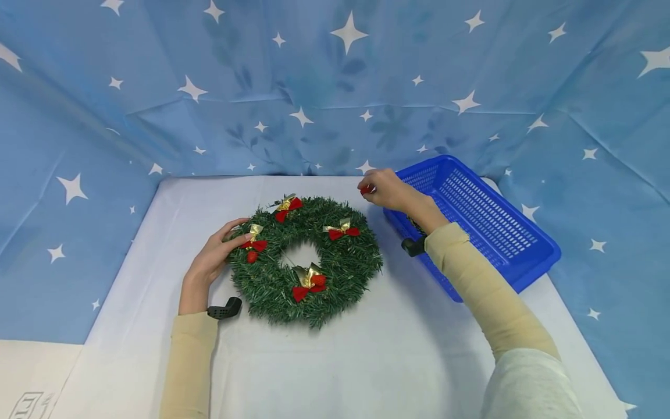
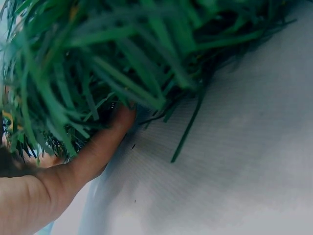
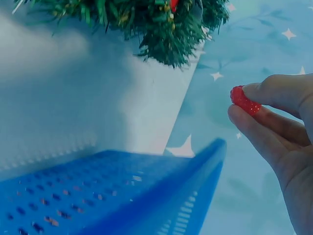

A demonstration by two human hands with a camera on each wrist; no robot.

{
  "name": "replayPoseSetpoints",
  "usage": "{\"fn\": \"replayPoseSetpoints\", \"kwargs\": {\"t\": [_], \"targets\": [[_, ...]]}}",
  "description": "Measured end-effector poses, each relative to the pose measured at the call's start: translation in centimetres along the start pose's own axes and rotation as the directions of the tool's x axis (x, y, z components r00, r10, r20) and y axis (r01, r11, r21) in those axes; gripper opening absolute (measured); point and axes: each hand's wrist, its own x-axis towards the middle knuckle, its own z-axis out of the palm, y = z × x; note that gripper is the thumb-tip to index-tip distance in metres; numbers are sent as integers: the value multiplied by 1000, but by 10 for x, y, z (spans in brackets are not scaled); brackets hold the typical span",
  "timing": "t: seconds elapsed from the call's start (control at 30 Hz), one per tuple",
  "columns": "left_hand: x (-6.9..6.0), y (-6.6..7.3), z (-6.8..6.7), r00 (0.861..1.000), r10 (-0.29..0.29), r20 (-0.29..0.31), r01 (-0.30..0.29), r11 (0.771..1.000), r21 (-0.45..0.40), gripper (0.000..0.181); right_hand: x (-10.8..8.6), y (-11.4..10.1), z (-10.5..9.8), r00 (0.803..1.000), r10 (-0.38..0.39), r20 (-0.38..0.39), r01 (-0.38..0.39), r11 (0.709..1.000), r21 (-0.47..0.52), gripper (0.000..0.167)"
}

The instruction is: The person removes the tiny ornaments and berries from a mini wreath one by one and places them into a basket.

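A green Christmas wreath [image 1: 348, 276] lies flat on the white table, with several red bows with gold ribbon on it. Two red berries show on the wreath, one beside the left bow [image 1: 255, 241] and one on the front bow [image 1: 309, 285]. My left hand [image 1: 211, 256] grips the wreath's left edge, one digit reaching over it near the left bow; green needles [image 2: 122, 54] hide part of the fingers in the left wrist view. Between thumb and fingers, my right hand [image 1: 389, 189] pinches a bumpy red berry [image 3: 244, 100], held in the air beyond the wreath's far right edge.
A blue perforated plastic basket [image 1: 528, 256] stands at the right, under my right forearm. Its contents are mostly hidden by the arm. Blue cloth with white stars [image 1: 314, 139] hangs behind the table and at its sides.
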Motion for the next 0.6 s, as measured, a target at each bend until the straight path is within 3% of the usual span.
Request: {"fn": "replayPoseSetpoints", "kwargs": {"t": [0.6], "targets": [[-2, 1, 0, 1000, -1, 5, 1, 1000, -17, 71, -36, 33, -17, 986, 155, -62, -156, 988, -15, 21]]}}
